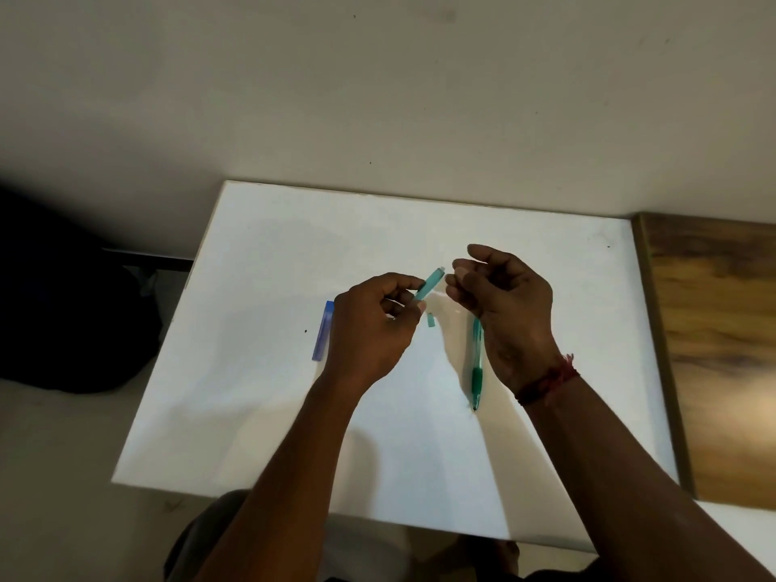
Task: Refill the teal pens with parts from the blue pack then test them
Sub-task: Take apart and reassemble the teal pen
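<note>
My left hand [373, 325] grips a teal pen barrel [430, 283] that points up and to the right, its open end free. Just right of that end hovers my right hand [499, 300] with fingers curled and fingertips pinched together; whether it holds a small part I cannot tell. A small teal piece [431, 320] lies on the white table [268, 371] below the barrel. A second teal pen [476, 367] with a green grip lies on the table, partly hidden under my right hand. The blue pack [323, 331] lies flat, its right side behind my left hand.
A brown wooden board [718, 350] adjoins the table's right edge. A pale wall rises behind the table. Dark shapes fill the floor to the left. My knees show below the front edge.
</note>
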